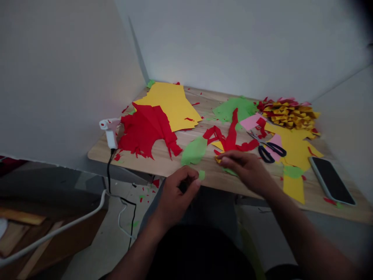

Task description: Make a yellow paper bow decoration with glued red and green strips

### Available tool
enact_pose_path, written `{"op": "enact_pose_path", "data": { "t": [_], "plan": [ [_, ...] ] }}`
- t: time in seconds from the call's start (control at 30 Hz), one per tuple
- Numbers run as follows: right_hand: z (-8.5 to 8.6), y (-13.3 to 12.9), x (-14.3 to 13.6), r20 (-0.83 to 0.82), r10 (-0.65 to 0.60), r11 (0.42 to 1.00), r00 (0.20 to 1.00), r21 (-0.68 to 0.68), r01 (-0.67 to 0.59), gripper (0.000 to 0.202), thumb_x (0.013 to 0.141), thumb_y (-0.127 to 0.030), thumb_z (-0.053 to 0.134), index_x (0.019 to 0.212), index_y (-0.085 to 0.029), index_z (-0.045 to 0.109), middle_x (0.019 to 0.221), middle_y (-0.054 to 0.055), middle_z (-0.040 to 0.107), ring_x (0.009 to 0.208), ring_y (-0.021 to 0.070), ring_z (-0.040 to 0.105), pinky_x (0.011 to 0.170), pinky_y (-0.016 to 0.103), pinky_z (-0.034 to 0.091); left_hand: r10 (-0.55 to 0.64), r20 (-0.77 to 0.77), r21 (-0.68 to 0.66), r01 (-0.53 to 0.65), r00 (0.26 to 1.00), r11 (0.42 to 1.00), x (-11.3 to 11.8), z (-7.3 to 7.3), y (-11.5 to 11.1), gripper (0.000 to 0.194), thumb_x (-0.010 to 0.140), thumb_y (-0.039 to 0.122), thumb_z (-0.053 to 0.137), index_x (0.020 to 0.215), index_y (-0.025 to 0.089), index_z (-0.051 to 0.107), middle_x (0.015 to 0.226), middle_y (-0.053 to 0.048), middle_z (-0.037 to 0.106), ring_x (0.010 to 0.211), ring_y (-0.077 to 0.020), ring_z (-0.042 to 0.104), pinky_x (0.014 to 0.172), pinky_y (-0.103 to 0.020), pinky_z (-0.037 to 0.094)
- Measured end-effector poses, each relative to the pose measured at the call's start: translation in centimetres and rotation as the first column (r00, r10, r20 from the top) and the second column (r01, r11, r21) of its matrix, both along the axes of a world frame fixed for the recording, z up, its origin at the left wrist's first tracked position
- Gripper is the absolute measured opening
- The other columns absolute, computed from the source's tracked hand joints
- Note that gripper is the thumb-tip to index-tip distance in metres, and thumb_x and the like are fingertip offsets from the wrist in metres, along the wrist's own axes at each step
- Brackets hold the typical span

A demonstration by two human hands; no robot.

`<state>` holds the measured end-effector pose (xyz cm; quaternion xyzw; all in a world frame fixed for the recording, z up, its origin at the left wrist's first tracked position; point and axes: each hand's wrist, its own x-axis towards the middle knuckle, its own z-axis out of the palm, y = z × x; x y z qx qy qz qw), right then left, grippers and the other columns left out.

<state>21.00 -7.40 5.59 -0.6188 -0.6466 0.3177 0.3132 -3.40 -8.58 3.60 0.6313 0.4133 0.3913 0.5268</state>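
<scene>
My left hand is at the table's front edge, thumb and forefinger pinching a small green paper piece. To its right, my right hand holds a small golden-yellow paper piece at its fingertips, low over the table. A green paper leaf shape lies between and just beyond the hands. Red paper strips lie beyond my right hand. Scissors with dark handles rest on pink and yellow paper to the right of it.
On the wooden table are red paper, yellow sheets, green paper, a ruffled golden paper bundle and a phone. A white glue gun stands at the left edge, its cord hanging down.
</scene>
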Motion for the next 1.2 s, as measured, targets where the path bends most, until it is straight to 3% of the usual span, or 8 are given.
{"op": "enact_pose_path", "data": {
  "t": [0.13, 0.3, 0.4, 0.53, 0.6, 0.7, 0.97, 1.2],
  "plan": [
    [0.5, -1.1, -4.9, -0.29, 0.192, 0.976, 0.938, -0.039, -0.212, 0.022, 0.09, -0.038, 0.064, 0.097, -0.021, 0.075, 0.091, 0.002, 0.077, 0.084, 0.0162, 0.07, 0.076, 0.028, 0.052, -0.028, -0.04, 0.077, 0.031, 0.999, 0.997, 0.1, 0.7, -0.3, 0.015, 0.092, 0.027, 0.058, 0.079, 0.019, 0.057, 0.079, 0.0, 0.057, 0.076, -0.0138, 0.053, 0.073, -0.026, 0.041],
    [0.3, -1.0, -5.9, -0.297, 0.18, 0.982, 0.938, 0.008, -0.186, 0.017, 0.087, -0.033, 0.067, 0.076, -0.021, 0.071, 0.073, -0.002, 0.071, 0.069, 0.0121, 0.063, 0.066, 0.024, 0.048, 0.005, -0.09, 0.046, -0.001, 0.996, 0.999, 0.2, -0.2, -0.1, 0.016, 0.093, 0.029, 0.057, 0.08, 0.019, 0.059, 0.077, 0.001, 0.059, 0.073, -0.013, 0.054, 0.07, -0.025, 0.042],
    [0.0, -0.2, -4.6, -0.134, 0.137, 0.987, 0.981, 0.1, -0.124, 0.017, 0.088, -0.033, 0.065, 0.076, -0.021, 0.071, 0.074, 0.0, 0.072, 0.069, 0.0138, 0.063, 0.067, 0.025, 0.048, 0.047, -0.142, 0.017, -0.045, 0.989, 0.999, -0.1, -1.0, 0.2, 0.018, 0.093, 0.032, 0.057, 0.081, 0.019, 0.061, 0.073, 0.001, 0.06, 0.07, -0.0127, 0.054, 0.068, -0.025, 0.042],
    [-1.2, 2.1, 0.6, 0.184, -0.146, 0.971, 0.972, 0.215, 0.105, 0.02, 0.086, -0.034, 0.064, 0.076, -0.02, 0.072, 0.075, 0.004, 0.074, 0.067, 0.0174, 0.064, 0.064, 0.028, 0.045, 0.149, -0.155, 0.038, -0.145, 0.977, 0.989, -0.9, -1.5, 1.1, 0.02, 0.091, 0.035, 0.058, 0.08, 0.019, 0.062, 0.074, 0.0, 0.063, 0.071, -0.0135, 0.057, 0.069, -0.026, 0.043],
    [-2.3, 3.2, 3.5, 0.307, -0.211, 0.977, 0.928, 0.108, 0.186, 0.021, 0.084, -0.035, 0.063, 0.072, -0.019, 0.072, 0.067, 0.004, 0.071, 0.059, 0.0166, 0.059, 0.057, 0.028, 0.039, 0.18, -0.153, 0.035, -0.177, 0.972, 0.984, -1.1, -1.7, 1.6, 0.021, 0.091, 0.036, 0.058, 0.08, 0.019, 0.062, 0.075, 0.0, 0.064, 0.073, -0.0139, 0.058, 0.07, -0.026, 0.044],
    [-3.9, 3.8, 6.1, 0.331, -0.21, 0.972, 0.92, -0.029, 0.233, 0.024, 0.083, -0.036, 0.063, 0.072, -0.017, 0.073, 0.066, 0.004, 0.071, 0.056, 0.0161, 0.057, 0.053, 0.027, 0.035, 0.164, -0.174, 0.037, -0.161, 0.971, 0.986, -0.6, -2.3, 2.0, 0.021, 0.091, 0.036, 0.058, 0.08, 0.019, 0.063, 0.074, 0.0, 0.064, 0.071, -0.0135, 0.058, 0.068, -0.025, 0.044],
    [-5.9, 4.0, 5.2, 0.259, -0.123, 0.977, 0.958, -0.136, 0.162, 0.025, 0.085, -0.037, 0.064, 0.076, -0.017, 0.074, 0.063, 0.003, 0.068, 0.056, 0.0147, 0.055, 0.054, 0.027, 0.036, 0.109, -0.216, 0.034, -0.104, 0.97, 0.994, 1.7, -3.4, 2.7, 0.021, 0.091, 0.036, 0.059, 0.078, 0.02, 0.064, 0.072, 0.0, 0.065, 0.068, -0.0128, 0.059, 0.064, -0.024, 0.045],
    [-6.8, 4.0, 4.9, 0.338, -0.133, 0.984, 0.932, -0.064, 0.164, 0.017, 0.085, -0.032, 0.066, 0.076, -0.018, 0.071, 0.07, 0.005, 0.071, 0.06, 0.0163, 0.059, 0.057, 0.028, 0.037, 0.096, -0.239, -0.008, -0.101, 0.966, 0.995, 1.9, -3.7, 3.3, 0.022, 0.09, 0.037, 0.06, 0.077, 0.019, 0.064, 0.069, 0.0, 0.065, 0.064, -0.0129, 0.058, 0.059, -0.023, 0.044]
  ]
}}
